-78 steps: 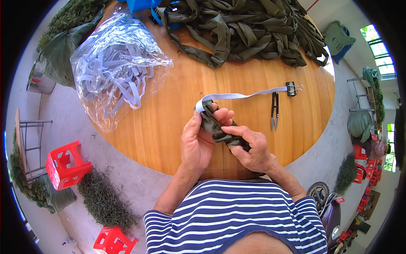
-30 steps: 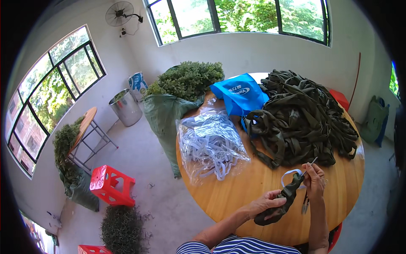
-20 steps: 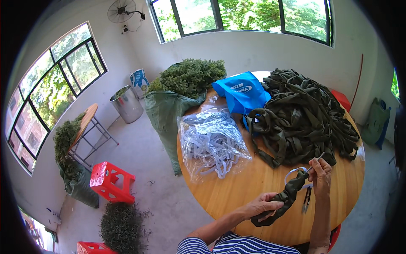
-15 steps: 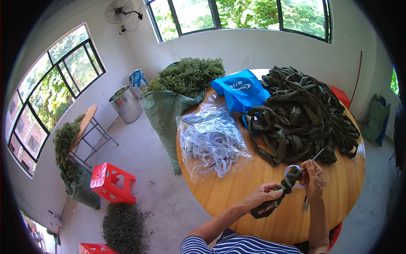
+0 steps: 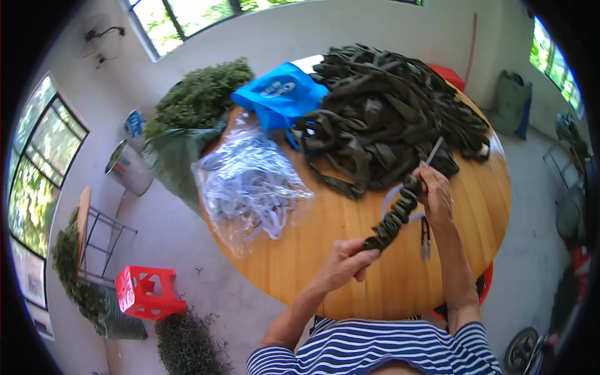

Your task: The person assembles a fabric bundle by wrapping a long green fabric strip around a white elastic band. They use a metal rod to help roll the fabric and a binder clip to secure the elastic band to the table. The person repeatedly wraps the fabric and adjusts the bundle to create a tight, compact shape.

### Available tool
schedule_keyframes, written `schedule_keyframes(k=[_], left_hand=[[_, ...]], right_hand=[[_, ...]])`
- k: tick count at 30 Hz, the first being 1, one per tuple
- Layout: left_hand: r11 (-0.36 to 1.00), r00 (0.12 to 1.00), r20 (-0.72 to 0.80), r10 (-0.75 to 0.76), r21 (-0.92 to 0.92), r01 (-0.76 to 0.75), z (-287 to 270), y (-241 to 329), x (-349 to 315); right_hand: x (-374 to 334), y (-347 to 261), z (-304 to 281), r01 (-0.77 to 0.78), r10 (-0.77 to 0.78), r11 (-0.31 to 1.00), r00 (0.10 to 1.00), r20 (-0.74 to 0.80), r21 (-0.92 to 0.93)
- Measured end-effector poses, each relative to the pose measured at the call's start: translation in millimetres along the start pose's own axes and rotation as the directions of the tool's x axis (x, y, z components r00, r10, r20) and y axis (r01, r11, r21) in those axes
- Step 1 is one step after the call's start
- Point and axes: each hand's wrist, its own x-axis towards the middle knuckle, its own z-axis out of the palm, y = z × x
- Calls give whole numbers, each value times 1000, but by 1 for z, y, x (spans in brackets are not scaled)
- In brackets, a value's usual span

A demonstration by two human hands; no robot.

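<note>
Between my hands stretches a dark green fabric tube (image 5: 394, 220), gathered into tight puckers. My left hand (image 5: 342, 264) is closed on its lower left end. My right hand (image 5: 436, 192) pinches the upper end, where a thin metal rod (image 5: 433, 150) sticks out past the fingers. A white elastic strip (image 5: 387, 201) loops out beside the tube near my right hand; where it enters the fabric is hidden. Small dark-handled thread snips (image 5: 425, 242) lie on the round wooden table (image 5: 300, 275), just below my right hand.
A big heap of dark green fabric strips (image 5: 387, 112) covers the table's far side. Left of it are a blue bag (image 5: 278, 94) and clear plastic with white elastic strips (image 5: 250, 187). A sack of artificial greenery (image 5: 194, 100) leans there; a red stool (image 5: 150, 292) stands on the floor.
My left hand has drawn apart from my right, and the fabric tube between them is longer and evenly puckered. The whole view has swung to the right.
</note>
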Motion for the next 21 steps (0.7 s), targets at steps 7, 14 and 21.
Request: schedule_keyframes(k=[7, 14, 21], left_hand=[[992, 998, -54, 14, -122, -21, -1, -6, -13], [996, 999, -23, 29, 88, -26, 6, 9, 19], [986, 1000, 30, -2, 166, -3, -8, 14, -1]], right_hand=[[11, -18, -2, 69, -69, 993, 998, 1, 94], [-9, -11, 21, 35, -40, 998, 993, 108, 51], [36, -20, -39, 189, -178, 975, 979, -102, 114]])
